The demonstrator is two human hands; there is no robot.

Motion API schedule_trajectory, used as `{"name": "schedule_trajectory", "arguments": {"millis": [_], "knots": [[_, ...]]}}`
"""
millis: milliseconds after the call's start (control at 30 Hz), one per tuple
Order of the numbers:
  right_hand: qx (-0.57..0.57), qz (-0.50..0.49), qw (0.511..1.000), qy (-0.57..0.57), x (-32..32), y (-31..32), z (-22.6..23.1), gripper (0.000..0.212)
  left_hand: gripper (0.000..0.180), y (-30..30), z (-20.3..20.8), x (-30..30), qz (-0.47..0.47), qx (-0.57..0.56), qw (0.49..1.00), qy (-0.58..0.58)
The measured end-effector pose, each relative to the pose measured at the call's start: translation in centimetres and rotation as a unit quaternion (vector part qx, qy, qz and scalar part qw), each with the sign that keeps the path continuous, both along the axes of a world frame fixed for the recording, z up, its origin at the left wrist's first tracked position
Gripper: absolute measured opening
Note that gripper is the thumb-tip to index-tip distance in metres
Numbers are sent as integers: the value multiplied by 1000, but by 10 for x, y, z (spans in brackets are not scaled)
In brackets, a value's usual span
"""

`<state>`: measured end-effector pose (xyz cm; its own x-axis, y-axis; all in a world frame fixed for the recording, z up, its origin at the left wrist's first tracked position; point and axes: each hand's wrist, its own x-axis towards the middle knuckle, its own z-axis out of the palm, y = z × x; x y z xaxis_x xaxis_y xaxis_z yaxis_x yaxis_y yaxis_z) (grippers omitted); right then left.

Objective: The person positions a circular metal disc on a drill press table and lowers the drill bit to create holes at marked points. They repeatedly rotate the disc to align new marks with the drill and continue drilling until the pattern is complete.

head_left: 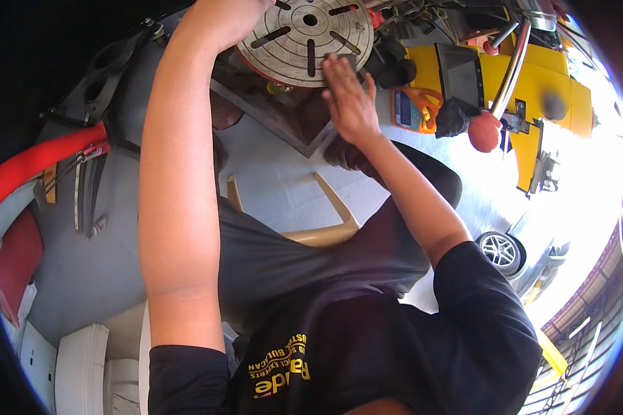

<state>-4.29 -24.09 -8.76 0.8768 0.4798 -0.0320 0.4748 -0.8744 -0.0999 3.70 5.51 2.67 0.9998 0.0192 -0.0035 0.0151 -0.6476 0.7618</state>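
Observation:
A round grey metal worktable [291, 52], with radial slots and a hole at its centre, lies at the top of the view. My left hand [239, 19] reaches over its left edge. The upper picture edge cuts that hand off, so its fingers are hidden. My right hand [351, 104] is at the table's near right rim, fingers stretched out and spread. Its fingertips rest on or just over the rim, beside a small dark patch I cannot make out.
A metal lever with a red ball knob [485, 132] slants down at the right. Behind it are yellow panels [495, 72] and an orange jug [415, 109]. Below the worktable stands a dark metal base [294, 123]. A beige plastic stool [325, 235] shows between my legs. Red bar [45, 162] at left.

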Motion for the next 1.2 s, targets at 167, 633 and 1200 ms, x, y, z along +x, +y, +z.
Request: {"name": "schedule_trajectory", "arguments": {"millis": [167,633,1200], "knots": [[79,-35,996,-28,-1,47,-13,59,28,-4,-11,-1,-38,-47,997,42],[53,-56,997,9,-27,-9,1,56,33,-7,-14,7,-60,0,997,55],[99,-73,992,30,-39,32,-9,57,31,-2,-23,1,-44,-69,994,67]]}}
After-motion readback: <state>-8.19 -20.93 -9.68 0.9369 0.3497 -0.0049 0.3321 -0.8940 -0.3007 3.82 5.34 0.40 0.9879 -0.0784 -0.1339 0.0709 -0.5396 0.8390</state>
